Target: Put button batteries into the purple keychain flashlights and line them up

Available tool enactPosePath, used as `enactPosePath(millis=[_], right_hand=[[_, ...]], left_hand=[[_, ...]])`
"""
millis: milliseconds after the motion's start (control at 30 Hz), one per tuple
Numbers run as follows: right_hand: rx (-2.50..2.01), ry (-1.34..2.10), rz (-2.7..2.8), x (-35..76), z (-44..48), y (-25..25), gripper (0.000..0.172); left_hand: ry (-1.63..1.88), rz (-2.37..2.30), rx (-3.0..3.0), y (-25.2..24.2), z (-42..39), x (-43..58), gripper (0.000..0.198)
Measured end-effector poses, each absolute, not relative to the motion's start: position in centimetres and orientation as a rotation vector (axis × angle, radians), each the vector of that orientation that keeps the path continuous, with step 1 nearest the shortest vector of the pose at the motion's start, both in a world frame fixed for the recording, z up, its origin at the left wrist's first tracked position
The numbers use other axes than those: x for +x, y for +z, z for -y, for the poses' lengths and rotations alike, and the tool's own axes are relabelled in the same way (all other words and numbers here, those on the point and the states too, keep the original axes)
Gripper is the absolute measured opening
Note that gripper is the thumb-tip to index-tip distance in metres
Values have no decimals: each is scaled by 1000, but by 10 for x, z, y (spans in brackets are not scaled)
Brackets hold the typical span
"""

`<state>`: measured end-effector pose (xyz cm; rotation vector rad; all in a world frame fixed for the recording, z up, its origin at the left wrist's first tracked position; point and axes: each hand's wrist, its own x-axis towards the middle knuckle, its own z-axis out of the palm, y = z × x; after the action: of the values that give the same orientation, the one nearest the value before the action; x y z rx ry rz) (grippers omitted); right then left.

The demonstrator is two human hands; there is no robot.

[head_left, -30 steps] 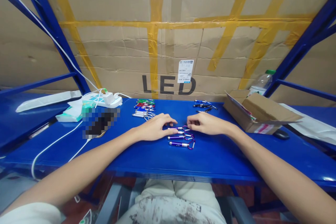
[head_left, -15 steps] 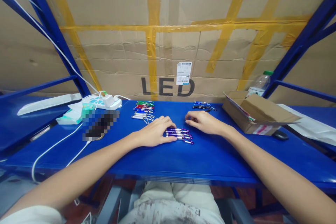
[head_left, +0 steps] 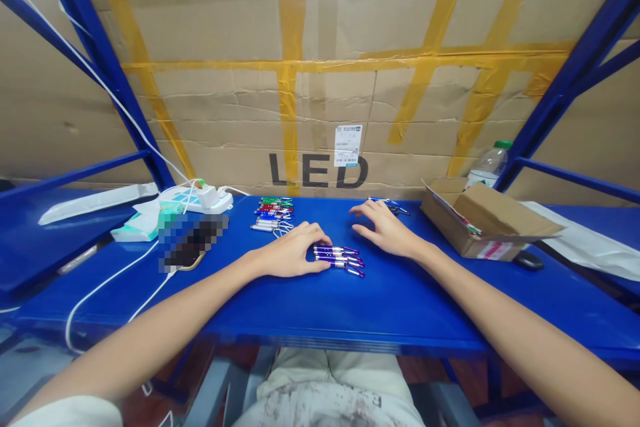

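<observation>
My left hand [head_left: 289, 252] rests on the blue table, its thumb and fingers curved round the left ends of several purple pen-shaped keychains [head_left: 341, 258] with carabiner clips. These lie side by side in a small row, clips pointing right. Across from it, my right hand [head_left: 384, 228] hovers low with fingers apart, holding nothing. Just behind that hand lie a few blue and black keychains [head_left: 399, 207], partly covered by it. Farther left, beyond my left hand, keychains sorted by colour [head_left: 273, 215] form a column: green, red, blue and silver.
An open cardboard box [head_left: 453, 230] stands at the right, with a black mouse [head_left: 529, 260] beside it and a bottle [head_left: 490, 163] behind. On the left are a phone [head_left: 193, 261], a tissue pack [head_left: 135, 223], a power strip [head_left: 220, 202] and white cables. Large cardboard [head_left: 225, 107] closes the back.
My right hand has opened its fingers and shifted slightly away toward the blue and black keychains. My left hand stays at the purple row. The head view has tilted up a little.
</observation>
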<state>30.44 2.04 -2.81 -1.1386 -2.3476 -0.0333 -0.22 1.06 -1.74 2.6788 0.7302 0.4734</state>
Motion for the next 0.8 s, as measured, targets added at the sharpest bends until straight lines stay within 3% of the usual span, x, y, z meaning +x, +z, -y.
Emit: enactPosePath(millis=[633, 800], right_hand=[[-1514, -587, 2034, 327, -47, -46, 41], [-1563, -662, 1969, 328, -50, -52, 45]], left_hand=[[516, -700, 2589, -20, -15, -3, 39], [497, -721, 2621, -20, -14, -3, 58]])
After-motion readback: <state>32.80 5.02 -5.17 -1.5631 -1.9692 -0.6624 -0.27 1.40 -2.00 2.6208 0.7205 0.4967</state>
